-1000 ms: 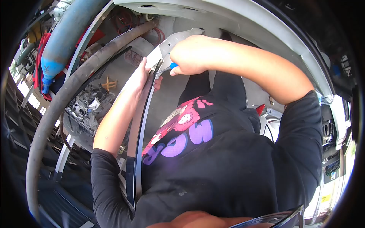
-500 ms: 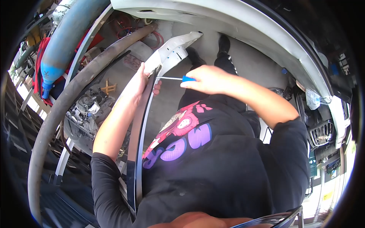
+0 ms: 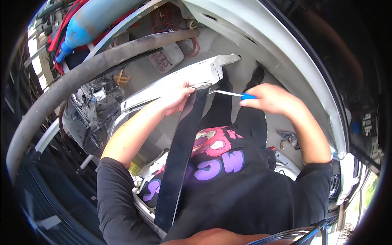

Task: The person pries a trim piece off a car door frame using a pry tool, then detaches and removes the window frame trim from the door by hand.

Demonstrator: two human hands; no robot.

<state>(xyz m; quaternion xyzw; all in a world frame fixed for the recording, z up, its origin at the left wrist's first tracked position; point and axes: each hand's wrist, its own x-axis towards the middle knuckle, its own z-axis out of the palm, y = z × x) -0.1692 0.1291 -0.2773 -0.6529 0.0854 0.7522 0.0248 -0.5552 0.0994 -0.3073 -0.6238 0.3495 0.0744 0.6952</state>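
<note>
My left hand [image 3: 179, 100] grips the top end of a long, glossy black trim strip [image 3: 179, 155], its fingers wrapped around the edge. The strip slants down across the front of my shirt. Right behind that hand lies a white car body part [image 3: 167, 79] with a bent bracket-like end. In my right hand [image 3: 271, 99], closed around the handle, is a screwdriver [image 3: 228, 94] with a blue grip and a thin metal shaft. Its tip reaches the strip's top right edge; whether it touches is too small to tell.
A large white car panel [image 3: 253, 45] curves along the top and right. On the left are a thick grey tube [image 3: 98, 57], a blue gas cylinder [image 3: 87, 24] and a heap of car parts [image 3: 94, 110]. A clear plastic container [image 3: 167, 57] stands on the floor.
The strip has turned so its broad dark face shows more. The white part behind it now lies flatter. Both hands appear further right as the view shifted; the screwdriver stays at the strip's end.
</note>
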